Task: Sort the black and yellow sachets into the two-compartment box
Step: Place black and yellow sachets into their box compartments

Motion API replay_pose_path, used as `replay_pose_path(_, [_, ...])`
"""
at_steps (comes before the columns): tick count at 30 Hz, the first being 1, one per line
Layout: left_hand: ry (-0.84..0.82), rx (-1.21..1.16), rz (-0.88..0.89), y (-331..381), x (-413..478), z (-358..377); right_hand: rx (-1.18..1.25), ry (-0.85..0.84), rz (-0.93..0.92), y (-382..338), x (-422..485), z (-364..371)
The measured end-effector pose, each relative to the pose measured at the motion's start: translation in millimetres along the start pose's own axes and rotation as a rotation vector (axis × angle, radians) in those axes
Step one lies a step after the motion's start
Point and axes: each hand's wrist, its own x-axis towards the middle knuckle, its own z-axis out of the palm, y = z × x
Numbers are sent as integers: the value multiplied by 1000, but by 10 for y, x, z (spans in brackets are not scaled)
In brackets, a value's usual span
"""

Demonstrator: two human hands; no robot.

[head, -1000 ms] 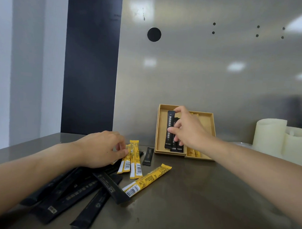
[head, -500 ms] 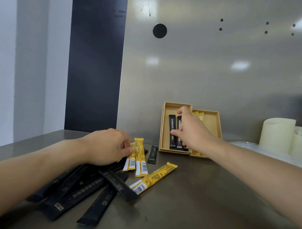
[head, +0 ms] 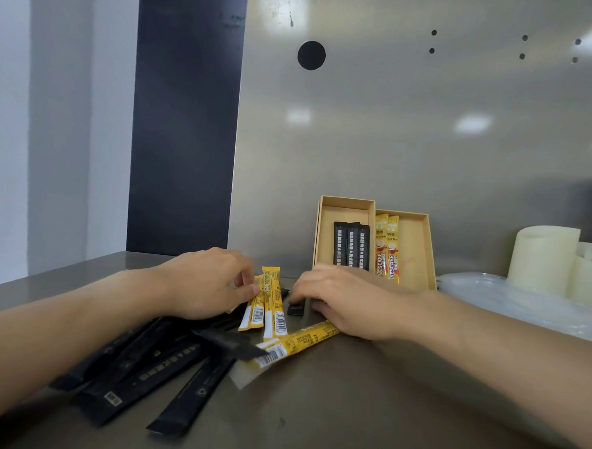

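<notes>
Pinches yellow stick sachets (head: 268, 307) in left hand (head: 205, 281) grip on grey steel bench (head: 348, 411); covers small black sachet (head: 296, 308) with right hand (head: 349, 300), grip impossible to tell. Far right, tan cardboard box (head: 418, 252), partly filled.

Sachet tally, box and bench

I count one box (head: 425, 249) with two compartments: three boxed black sachets (head: 351, 246) in the left one, two boxed yellow sachets (head: 387, 257) in the right. On the bench (head: 365, 411) I make out three loose yellow sachets (head: 274, 304), perhaps another hidden behind, and at least six loose black sachets (head: 148, 377), overlapping too much to be sure. Two cream cylinders (head: 542, 256) stand far right.
</notes>
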Motion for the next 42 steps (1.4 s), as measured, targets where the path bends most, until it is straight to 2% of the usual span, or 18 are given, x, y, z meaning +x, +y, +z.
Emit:
replay_pose_path(4, [9,3,-2,-6,0,11,-92,-11,-81,-12,28,-3])
replay_pose_path(21, [9,-8,20,-19,8,26,-105,-86,-157,-87,-94,-162])
replay_pose_path(31, [-11,-17,19,1,-5,6,-119,-15,-246,-130,-119,-152])
replay_pose_path(39, [-9,-13,21,7,-6,8,133,-127,-91,-144,-104,-230])
replay_pose_path(42, [-8,-12,19,9,-3,1,368,17,1,-162,-128,-236])
